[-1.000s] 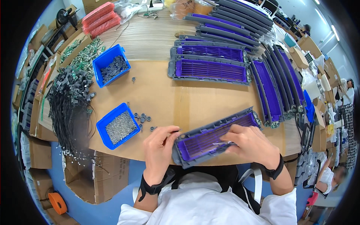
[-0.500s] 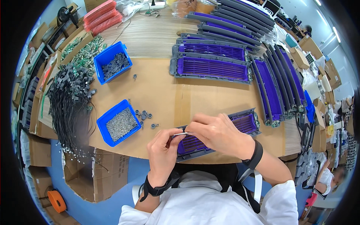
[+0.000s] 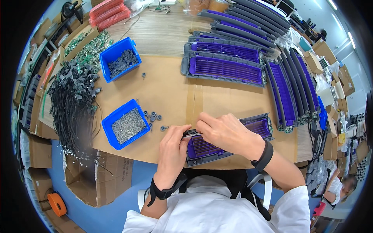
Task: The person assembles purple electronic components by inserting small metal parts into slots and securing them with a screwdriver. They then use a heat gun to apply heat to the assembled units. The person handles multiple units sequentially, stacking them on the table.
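So, the purple and grey panel (image 3: 206, 146) lies at a slant on the near part of the cardboard sheet (image 3: 167, 87), right under and between the two sets of fingers. The left hand (image 3: 171, 151) is at its left end, thumb and index narrowly spaced around the corner; can't tell if they're actually gripping it. The right hand (image 3: 230, 134) arches over the middle, fingertips bunched close to the left ones, and whatever might be pinched in there is hidden. A thin shiny bit (image 3: 192, 135) shows between the two hands, too small to make out.

Just left of the left fingers there's a scatter of small grey pieces (image 3: 153, 116), then a blue bin (image 3: 108, 130) full of tiny silvery bits (image 3: 127, 126). Further out past those fingers is another blue bin (image 3: 116, 49) with grey pieces in it, and well off to the left sits a tangle of black cables (image 3: 72, 106).

Beyond the right fingers, two similar panels (image 3: 227, 66) lie side by side, and more panels (image 3: 285, 89) lean in a row off to their right. Red wrapped bundles (image 3: 109, 14) are way out at the far left corner.
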`<control>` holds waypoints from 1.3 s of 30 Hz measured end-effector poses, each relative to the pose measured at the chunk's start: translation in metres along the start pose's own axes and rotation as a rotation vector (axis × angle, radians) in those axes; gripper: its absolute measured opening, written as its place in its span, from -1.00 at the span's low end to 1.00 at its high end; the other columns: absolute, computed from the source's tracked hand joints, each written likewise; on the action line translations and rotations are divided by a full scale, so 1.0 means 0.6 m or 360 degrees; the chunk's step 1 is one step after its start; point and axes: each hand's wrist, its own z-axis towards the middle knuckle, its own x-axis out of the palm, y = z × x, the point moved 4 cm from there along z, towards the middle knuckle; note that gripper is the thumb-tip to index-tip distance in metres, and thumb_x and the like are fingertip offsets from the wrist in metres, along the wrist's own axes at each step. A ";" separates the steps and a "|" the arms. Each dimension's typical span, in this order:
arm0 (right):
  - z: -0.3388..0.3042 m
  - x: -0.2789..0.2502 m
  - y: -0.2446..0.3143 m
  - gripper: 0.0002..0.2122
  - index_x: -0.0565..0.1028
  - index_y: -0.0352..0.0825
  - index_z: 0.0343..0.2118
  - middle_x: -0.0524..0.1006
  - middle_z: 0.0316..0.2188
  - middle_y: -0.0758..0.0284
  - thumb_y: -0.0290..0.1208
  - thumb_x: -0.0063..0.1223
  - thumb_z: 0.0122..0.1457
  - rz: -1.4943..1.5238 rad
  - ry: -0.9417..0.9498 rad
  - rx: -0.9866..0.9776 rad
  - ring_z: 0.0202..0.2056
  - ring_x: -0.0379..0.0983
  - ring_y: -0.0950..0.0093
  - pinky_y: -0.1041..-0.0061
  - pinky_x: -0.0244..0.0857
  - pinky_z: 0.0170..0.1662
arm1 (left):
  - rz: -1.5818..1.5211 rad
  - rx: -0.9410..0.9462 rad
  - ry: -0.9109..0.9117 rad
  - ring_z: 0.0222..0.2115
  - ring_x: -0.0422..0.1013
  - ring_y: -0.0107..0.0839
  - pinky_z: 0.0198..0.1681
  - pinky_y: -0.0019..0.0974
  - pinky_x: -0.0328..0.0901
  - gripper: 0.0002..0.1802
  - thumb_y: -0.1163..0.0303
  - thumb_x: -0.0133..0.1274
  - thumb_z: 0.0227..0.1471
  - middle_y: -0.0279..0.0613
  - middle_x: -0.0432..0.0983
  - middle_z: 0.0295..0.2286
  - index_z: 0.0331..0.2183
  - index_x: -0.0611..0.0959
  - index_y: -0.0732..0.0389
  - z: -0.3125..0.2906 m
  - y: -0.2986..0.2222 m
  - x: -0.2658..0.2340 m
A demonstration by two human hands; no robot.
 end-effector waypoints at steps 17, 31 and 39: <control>-0.009 -0.014 -0.014 -0.91 0.62 -0.33 -0.43 0.55 -0.27 0.36 -0.55 0.12 -0.01 0.0368 0.0146 0.0158 -0.45 0.54 0.25 0.31 0.41 -0.40 | 0.0161 0.0132 -0.0079 -0.35 0.44 -0.04 -0.31 -0.10 0.32 -0.82 0.57 0.08 0.03 -0.07 0.46 -0.37 -0.25 0.59 0.25 0.003 0.003 0.010; -0.035 -0.027 -0.029 -0.88 0.44 -0.32 -0.35 0.51 -0.40 0.28 -0.58 0.10 0.02 0.0300 0.0067 0.0273 -0.48 0.50 0.15 0.23 0.38 -0.48 | 0.0118 0.0193 -0.0152 -0.36 0.44 -0.08 -0.31 -0.13 0.33 -0.81 0.58 0.10 0.00 -0.10 0.47 -0.39 -0.26 0.60 0.25 0.002 0.007 0.014; -0.033 -0.027 -0.027 -0.85 0.47 -0.31 -0.38 0.51 -0.40 0.29 -0.63 0.10 -0.04 0.0286 0.0109 0.0264 -0.49 0.51 0.16 0.25 0.38 -0.50 | 0.0156 0.0184 -0.0139 -0.36 0.44 -0.09 -0.31 -0.13 0.32 -0.80 0.59 0.09 0.00 -0.09 0.46 -0.38 -0.25 0.60 0.26 0.001 0.001 0.013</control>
